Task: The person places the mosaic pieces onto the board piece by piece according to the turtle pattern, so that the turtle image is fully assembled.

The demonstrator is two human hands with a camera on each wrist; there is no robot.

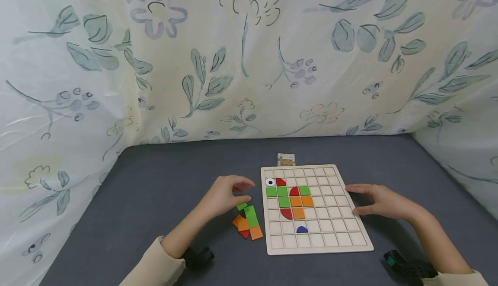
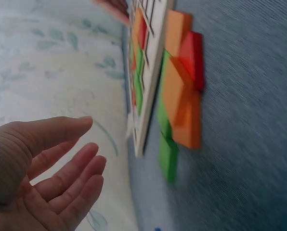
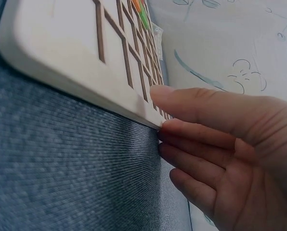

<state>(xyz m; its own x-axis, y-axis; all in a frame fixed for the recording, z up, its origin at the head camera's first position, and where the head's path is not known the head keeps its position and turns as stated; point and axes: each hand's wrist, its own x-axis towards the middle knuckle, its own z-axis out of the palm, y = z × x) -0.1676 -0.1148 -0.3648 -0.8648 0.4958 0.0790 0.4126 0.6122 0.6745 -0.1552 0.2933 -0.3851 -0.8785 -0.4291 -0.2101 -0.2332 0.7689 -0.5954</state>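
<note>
A blue half circle (image 1: 301, 229) sits on the near part of the board (image 1: 330, 239). A pile of green, orange and red blocks (image 1: 251, 216) lies just left of the board. The left hand (image 1: 226, 195) is left of the board too, empty, thumb and fingers apart. The right hand (image 1: 383, 200) touches the board's right edge with nearly straight fingers. More coloured pieces (image 1: 295, 201) sit mostly on the board's left side. A small card (image 1: 286, 159) is just behind the board.

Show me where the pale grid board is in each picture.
Head: the pale grid board lies right of centre, lower half.
Left wrist: the board, seen steeply, top centre.
Right wrist: the board, upper left.
Shared landmark: flowered cloth, in all three.
</note>
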